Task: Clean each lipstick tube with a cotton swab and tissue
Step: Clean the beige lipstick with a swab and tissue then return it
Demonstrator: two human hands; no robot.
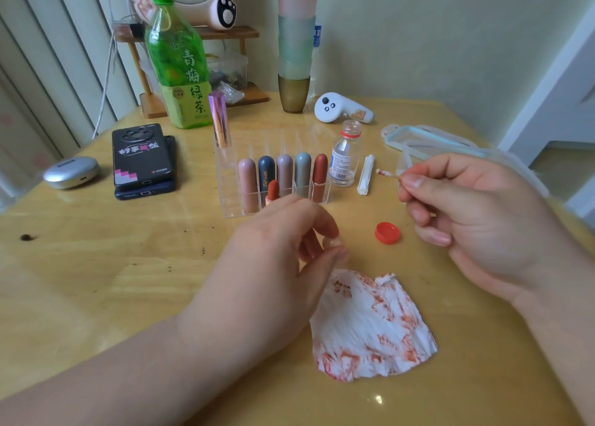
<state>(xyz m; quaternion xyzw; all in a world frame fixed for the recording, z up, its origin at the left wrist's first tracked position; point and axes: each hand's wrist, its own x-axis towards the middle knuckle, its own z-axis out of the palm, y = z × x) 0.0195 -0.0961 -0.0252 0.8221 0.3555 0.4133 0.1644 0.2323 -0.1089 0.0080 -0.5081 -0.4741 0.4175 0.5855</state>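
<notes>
Five capped tubes point(285, 174) stand in the clear rack point(230, 205); one uncapped lipstick point(273, 188) peeks behind the left hand point(277, 248) — fingers curled, holding what I cannot tell. The right hand point(476, 213) pinches a reddened swab point(383, 172): mid-swabbing, I'd say — next, a wipe on the stained tissue point(370, 326).

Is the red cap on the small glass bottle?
No, the red cap lies on the table, apart from the small glass bottle, which stands open.

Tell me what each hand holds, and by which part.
Right hand pinches the cotton swab by its bare stick end, stained tip free. Left hand: fingers curled; whether they grip the open lipstick behind them cannot be told.
</notes>
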